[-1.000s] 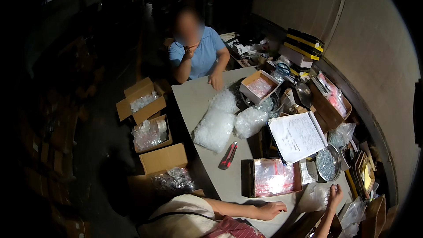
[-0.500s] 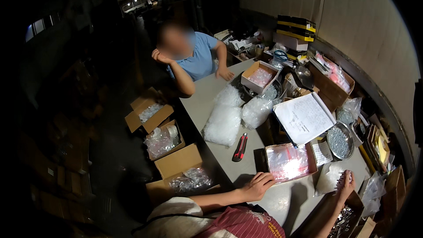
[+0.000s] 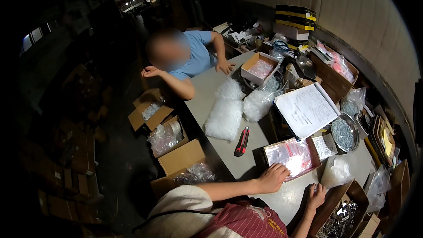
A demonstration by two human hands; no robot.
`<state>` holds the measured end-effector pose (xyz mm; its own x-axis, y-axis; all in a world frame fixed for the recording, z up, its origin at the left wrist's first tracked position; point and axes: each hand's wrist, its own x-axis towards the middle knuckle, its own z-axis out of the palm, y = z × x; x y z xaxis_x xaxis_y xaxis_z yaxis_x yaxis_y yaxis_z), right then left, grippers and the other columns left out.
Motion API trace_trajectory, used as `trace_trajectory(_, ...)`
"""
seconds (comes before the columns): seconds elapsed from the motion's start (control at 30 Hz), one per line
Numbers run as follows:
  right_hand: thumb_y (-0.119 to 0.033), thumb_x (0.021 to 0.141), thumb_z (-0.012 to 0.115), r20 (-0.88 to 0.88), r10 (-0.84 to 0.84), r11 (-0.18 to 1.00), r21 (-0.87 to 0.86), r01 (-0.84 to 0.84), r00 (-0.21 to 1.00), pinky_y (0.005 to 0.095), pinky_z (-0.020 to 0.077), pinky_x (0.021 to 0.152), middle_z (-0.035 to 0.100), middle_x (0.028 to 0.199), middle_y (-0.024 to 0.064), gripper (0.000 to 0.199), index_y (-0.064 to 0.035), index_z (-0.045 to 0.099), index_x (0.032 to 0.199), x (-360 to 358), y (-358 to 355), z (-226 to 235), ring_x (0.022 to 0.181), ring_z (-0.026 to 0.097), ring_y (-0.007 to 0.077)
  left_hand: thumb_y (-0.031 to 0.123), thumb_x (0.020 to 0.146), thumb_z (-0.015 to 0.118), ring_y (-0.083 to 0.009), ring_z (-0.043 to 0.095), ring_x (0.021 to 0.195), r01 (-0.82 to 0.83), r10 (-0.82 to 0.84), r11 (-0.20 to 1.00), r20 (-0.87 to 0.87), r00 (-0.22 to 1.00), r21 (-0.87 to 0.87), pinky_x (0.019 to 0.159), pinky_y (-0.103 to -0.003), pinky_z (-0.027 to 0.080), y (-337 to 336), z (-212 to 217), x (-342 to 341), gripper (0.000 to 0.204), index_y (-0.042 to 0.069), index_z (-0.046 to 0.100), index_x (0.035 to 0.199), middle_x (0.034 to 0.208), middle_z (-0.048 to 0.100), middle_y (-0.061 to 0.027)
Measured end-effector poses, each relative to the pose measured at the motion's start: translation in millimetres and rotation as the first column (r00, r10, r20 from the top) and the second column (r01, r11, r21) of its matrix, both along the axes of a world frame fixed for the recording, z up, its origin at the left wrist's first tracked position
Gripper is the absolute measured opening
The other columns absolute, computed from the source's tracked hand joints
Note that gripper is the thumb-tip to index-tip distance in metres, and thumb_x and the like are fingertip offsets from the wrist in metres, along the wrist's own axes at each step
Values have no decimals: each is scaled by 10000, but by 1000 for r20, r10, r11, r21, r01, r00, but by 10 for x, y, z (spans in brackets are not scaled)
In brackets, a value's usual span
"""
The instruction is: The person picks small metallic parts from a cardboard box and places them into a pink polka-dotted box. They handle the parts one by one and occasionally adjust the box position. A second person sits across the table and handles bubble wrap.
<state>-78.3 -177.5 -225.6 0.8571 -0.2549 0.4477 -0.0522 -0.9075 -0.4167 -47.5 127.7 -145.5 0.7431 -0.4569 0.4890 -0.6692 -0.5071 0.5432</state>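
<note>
My left hand lies over the near left corner of an open box of clear plastic bags with red stripes. Its bent fingers touch the bags, and nothing shows lifted in them. My right hand is raised just in front of a clear bag of white pieces, apart from it. Those fingers are curled closed around something small that I cannot make out. Right beside it stands a carton of shiny metal parts. A red and black utility knife lies on the table to the left.
Two stuffed bags of white pieces lie farther up the table. A clipboard with written paper and a metal bowl of small parts stand right. A co-worker in blue leans at the far edge. Open cartons line the left side.
My left hand has moved right, from beside the box onto its bags. My right hand has come left and down, away from the bag of white pieces. The co-worker's head and raised hand have lowered.
</note>
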Motion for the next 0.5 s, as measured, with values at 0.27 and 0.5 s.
trace_trajectory(0.27,-271,906,707,-70,76,996,56,-72,995,491,421,957,602,1197,164,316,-83,683,1158,-258,134,62,1123,535,375,204,775,811,-362,492,1188,-174,233,933,-161,959,315,973,-478,435,-444,-203,569,564,-28,537,1209,1237,525,-208)
trace_trajectory(0.5,-302,853,739,-31,131,991,-3,-131,991,522,363,1080,557,1367,195,422,-105,697,1224,-427,-11,117,1275,483,414,121,859,638,-356,626,989,-74,108,988,-267,958,134,838,-487,513,-378,-328,776,112,42,694,916,938,661,-136)
